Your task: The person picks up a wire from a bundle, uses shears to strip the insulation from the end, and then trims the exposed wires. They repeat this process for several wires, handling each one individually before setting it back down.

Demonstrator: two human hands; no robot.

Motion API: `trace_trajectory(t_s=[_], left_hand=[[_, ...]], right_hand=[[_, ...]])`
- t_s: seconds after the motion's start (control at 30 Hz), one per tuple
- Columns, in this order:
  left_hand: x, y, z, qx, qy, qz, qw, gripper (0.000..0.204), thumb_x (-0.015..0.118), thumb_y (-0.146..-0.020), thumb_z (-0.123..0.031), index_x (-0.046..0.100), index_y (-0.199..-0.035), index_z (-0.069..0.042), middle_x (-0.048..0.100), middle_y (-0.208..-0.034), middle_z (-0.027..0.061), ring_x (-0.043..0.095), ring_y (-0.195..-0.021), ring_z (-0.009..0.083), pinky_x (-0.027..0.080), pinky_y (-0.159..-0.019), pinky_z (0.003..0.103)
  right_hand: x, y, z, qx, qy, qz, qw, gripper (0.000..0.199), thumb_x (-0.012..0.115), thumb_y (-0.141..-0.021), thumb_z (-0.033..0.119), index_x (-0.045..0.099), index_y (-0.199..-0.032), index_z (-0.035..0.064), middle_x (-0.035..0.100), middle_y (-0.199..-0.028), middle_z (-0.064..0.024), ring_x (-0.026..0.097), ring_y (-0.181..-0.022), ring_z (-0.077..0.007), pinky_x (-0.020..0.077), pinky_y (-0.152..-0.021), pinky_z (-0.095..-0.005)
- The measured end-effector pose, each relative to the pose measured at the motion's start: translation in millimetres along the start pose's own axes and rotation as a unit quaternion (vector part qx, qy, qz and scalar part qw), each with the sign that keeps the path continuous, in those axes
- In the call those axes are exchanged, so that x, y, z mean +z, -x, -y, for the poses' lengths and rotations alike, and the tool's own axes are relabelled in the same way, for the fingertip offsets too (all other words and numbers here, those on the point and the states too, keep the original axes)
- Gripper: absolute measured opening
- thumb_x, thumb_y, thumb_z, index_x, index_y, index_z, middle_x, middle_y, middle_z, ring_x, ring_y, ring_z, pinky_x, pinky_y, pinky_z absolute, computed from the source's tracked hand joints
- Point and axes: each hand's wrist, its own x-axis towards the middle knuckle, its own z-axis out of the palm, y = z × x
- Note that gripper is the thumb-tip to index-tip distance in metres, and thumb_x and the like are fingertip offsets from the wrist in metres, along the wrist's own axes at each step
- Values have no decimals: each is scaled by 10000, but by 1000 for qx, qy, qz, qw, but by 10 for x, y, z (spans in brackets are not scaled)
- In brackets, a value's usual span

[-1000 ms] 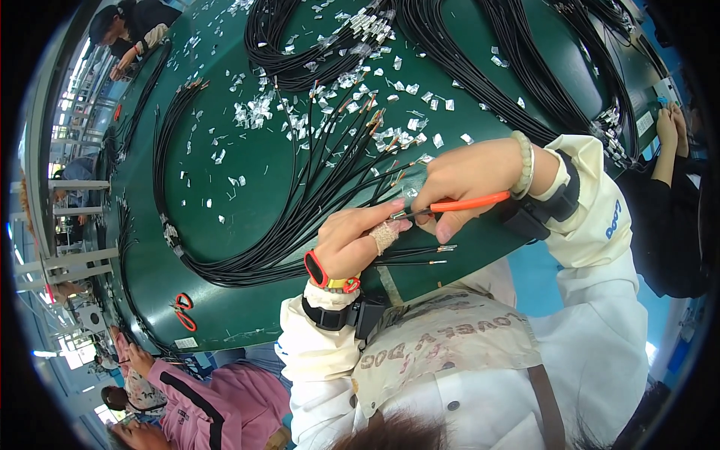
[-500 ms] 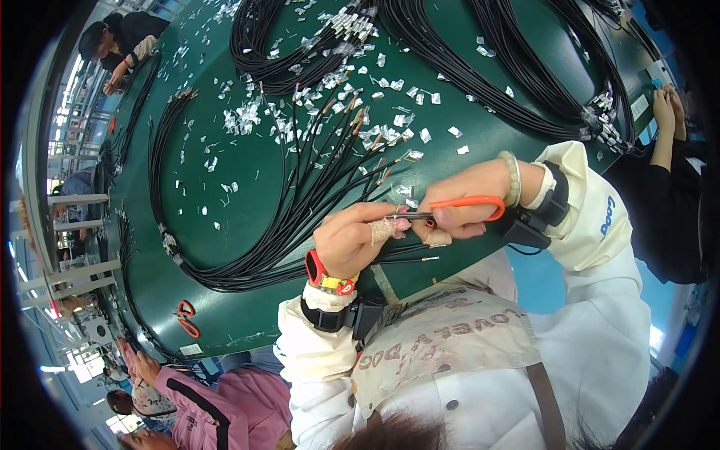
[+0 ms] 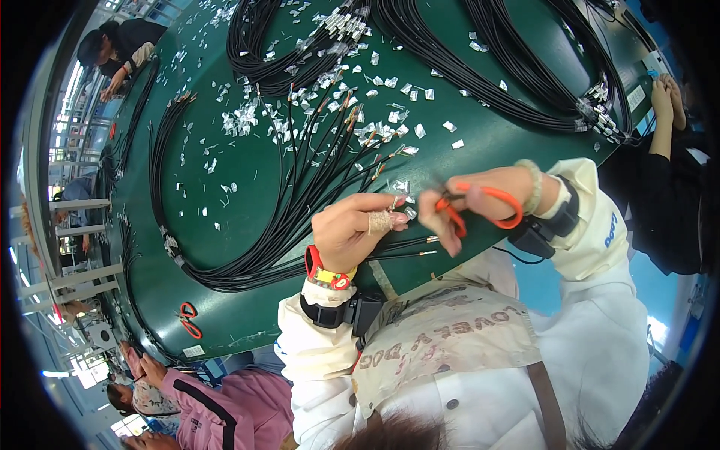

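1. Left hand (image 3: 352, 229): fingers curled, pinching the tip of a thin black cable (image 3: 409, 241) between thumb and forefinger, just above the near edge of the green table (image 3: 247, 180). A tape wrap shows on one finger; a red wristband sits on the wrist.
2. Right hand (image 3: 480, 202): clenched through the loops of orange-handled scissors (image 3: 480, 206). The blades point toward the left hand's fingertips; the hand is blurred, so whether the blades touch the cable cannot be told.
3. The held cable runs back into a fanned bundle of black cables (image 3: 300, 195) lying on the table, looping left.
4. Small white scraps (image 3: 390, 131) lie scattered over the table beyond the hands.
5. A second pair of orange scissors (image 3: 187, 319) rests near the table's lower left edge, well apart from both hands.
6. Other people's hands (image 3: 667, 97) rest at the far right edge.
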Motion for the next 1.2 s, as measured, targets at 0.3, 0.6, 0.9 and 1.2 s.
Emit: trace_trajectory(t_s=[0.3, 0.6, 0.9, 1.2], left_hand=[[-346, -86, -32, -152, -395, -66, 904, 107, 658, -677, -34, 591, -760, -36, 531, -1000, 141, 529, -856, 192, 434, -715, 285], [-179, 237, -618, -357, 34, 130, 924, 174, 627, -717, -50, 553, -862, 12, 557, -982, 159, 558, -906, 230, 440, -745, 287], [-188, -100, -82, -64, -150, 103, 981, 256, 643, -694, -42, 566, -933, 7, 609, -861, 128, 583, -829, 224, 456, -697, 295], [-192, -61, -218, -340, 139, -50, 929, 90, 640, -718, -40, 601, -788, 3, 597, -642, 76, 567, -558, 128, 419, -509, 190]], right_hand=[[230, 123, 10, 52, 285, -277, 916, 323, 683, -661, 24, 395, -806, 30, 483, -609, -37, 519, -588, -112, 392, -510, -262], [282, 38, -148, 31, 397, -265, 878, 315, 667, -660, -21, 380, -774, 40, 579, -712, -77, 519, -585, -114, 403, -516, -247], [252, -226, -22, -116, 217, -327, 912, 326, 631, -694, -57, 341, -753, 80, 613, -755, -100, 532, -662, -124, 417, -610, -253], [-127, -655, 218, -318, 355, -152, 866, 336, 634, -694, -60, 334, -747, 82, 614, -763, -110, 531, -678, -155, 423, -658, -263]])
